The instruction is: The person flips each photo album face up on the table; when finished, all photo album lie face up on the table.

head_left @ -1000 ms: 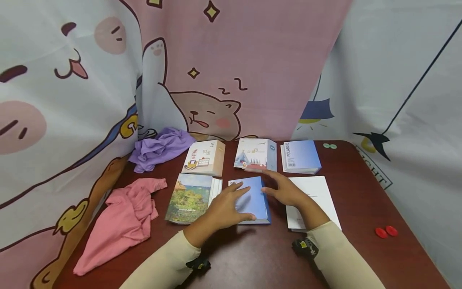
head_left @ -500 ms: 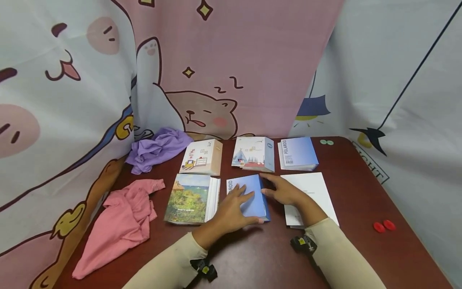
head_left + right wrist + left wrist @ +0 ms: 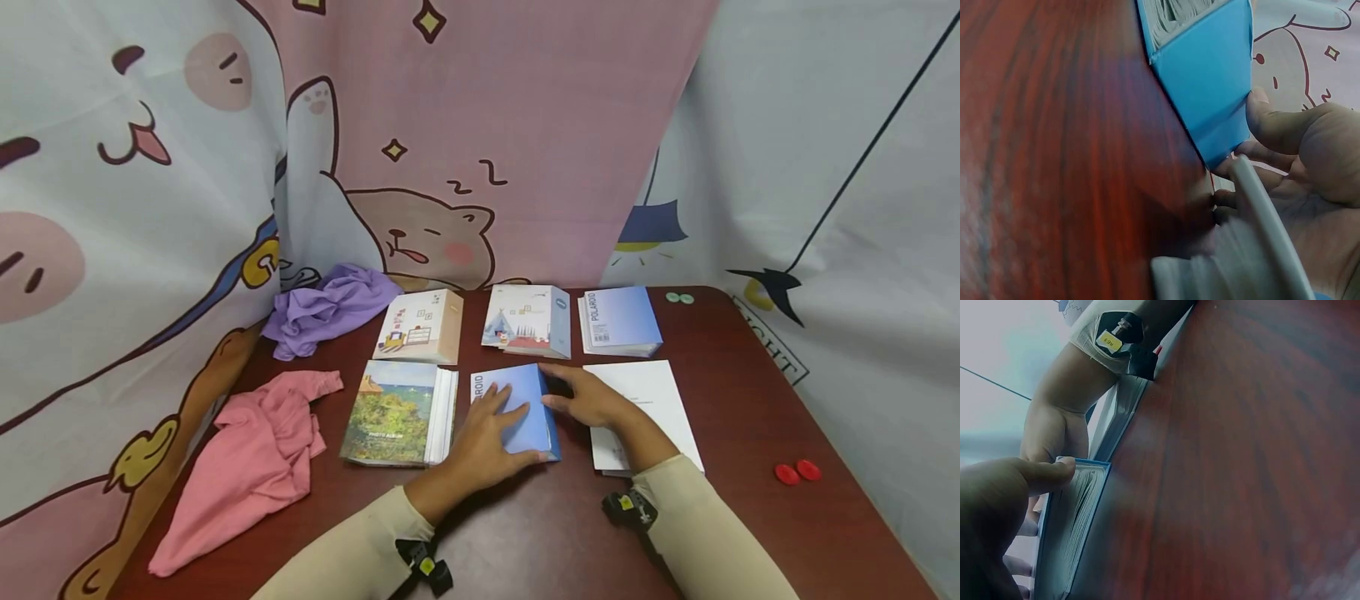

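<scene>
A blue photo album [image 3: 534,432] lies slightly turned in the middle of the near row, with part of the lettering on its cover showing. My left hand [image 3: 483,442] rests on it, fingers spread across the cover; in the left wrist view the thumb touches the album's [image 3: 1082,506] near end beside the page edges. At the far right corner, my right hand [image 3: 600,404] holds the album between thumb and fingers. The right wrist view shows that thumb against the blue spine [image 3: 1207,81]; some fingertips are hidden.
A landscape-covered photo album [image 3: 390,417] stands left of it, a white booklet [image 3: 656,400] right. Behind are two illustrated albums [image 3: 416,325] [image 3: 521,321] and another blue album [image 3: 622,321]. Pink cloth [image 3: 262,458], purple cloth [image 3: 330,308], red discs [image 3: 797,472] and green discs [image 3: 679,297] lie around.
The blue album has turned slightly, its near right corner swinging outward. My left hand has moved a little right, its thumb now at the corner. Over the last half second almost nothing has moved.
</scene>
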### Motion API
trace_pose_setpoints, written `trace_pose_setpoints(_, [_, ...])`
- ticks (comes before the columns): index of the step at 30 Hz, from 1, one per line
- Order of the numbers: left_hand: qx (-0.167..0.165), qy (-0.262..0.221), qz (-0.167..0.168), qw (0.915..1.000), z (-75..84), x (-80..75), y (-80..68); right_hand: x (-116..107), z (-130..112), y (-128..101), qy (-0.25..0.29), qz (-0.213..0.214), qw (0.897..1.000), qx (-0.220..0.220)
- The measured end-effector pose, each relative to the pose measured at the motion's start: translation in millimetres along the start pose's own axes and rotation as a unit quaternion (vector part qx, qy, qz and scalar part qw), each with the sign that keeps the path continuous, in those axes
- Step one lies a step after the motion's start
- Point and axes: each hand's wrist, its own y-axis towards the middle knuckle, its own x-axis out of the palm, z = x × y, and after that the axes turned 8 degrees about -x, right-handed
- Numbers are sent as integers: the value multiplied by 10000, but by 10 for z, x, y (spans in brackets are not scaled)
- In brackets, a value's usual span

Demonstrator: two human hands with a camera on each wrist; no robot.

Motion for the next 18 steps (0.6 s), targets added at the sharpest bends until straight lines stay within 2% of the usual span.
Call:
trace_pose_setpoints(4, [8,-139,41,9999,-4,-7,-3,-19,-9,-5,153,80,9998,-135])
trace_pose_setpoints(9, [41,-584,63,9983,17,-39,4,-69,-18,-39,866,303,9955,-245])
trace_pose_setpoints(11, [85,-778,33,9969,19,-60,5,-88,-25,-51,1430,377,9887,-238])
trace_pose_setpoints(14, [172,-975,-55,9951,21,-102,-3,-109,-43,-64,2259,388,9730,-263])
trace_pose_setpoints(16, [325,-1042,-64,9940,20,-136,-1,-126,-60,-74,2586,404,9646,-312])
trace_pose_setpoints(18, [547,-1090,-37,9925,18,-165,7,-143,-75,-90,2687,444,9614,-379])
